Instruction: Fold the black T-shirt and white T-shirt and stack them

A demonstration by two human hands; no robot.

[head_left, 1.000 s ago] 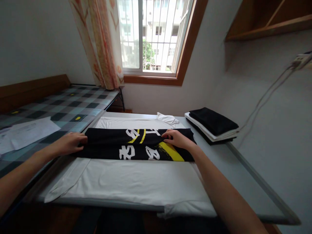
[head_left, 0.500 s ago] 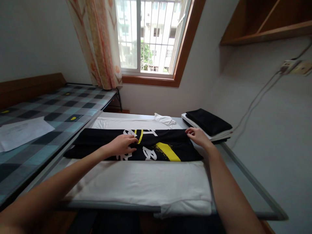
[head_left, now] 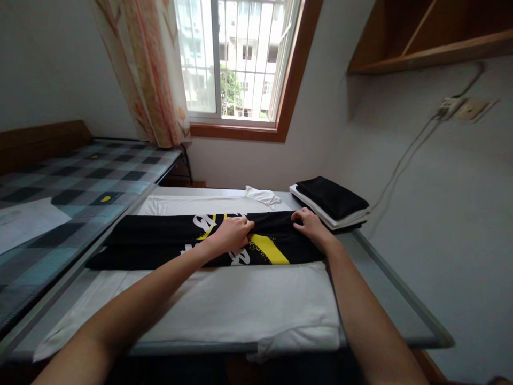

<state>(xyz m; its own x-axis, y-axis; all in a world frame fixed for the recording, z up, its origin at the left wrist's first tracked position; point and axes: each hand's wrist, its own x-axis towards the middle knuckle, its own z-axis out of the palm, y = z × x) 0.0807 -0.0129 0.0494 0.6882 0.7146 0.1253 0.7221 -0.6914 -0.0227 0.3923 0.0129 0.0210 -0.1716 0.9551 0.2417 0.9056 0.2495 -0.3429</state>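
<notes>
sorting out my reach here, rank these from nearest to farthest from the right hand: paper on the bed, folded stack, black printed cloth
From the right hand:
1. Black printed cloth, directly under the fingers
2. Folded stack, just beyond, to the right
3. Paper, far left on the bed

Passage and obstruction over the tabletop (head_left: pixel 385 305)
The right-hand lane, between the right forearm (head_left: pixel 360 299) and the wall (head_left: pixel 460 214), is open up to the folded stack (head_left: pixel 332 199); the left forearm (head_left: pixel 160 289) bars the near-left approach, crossing diagonally to the black garment (head_left: pixel 148 230)
</notes>
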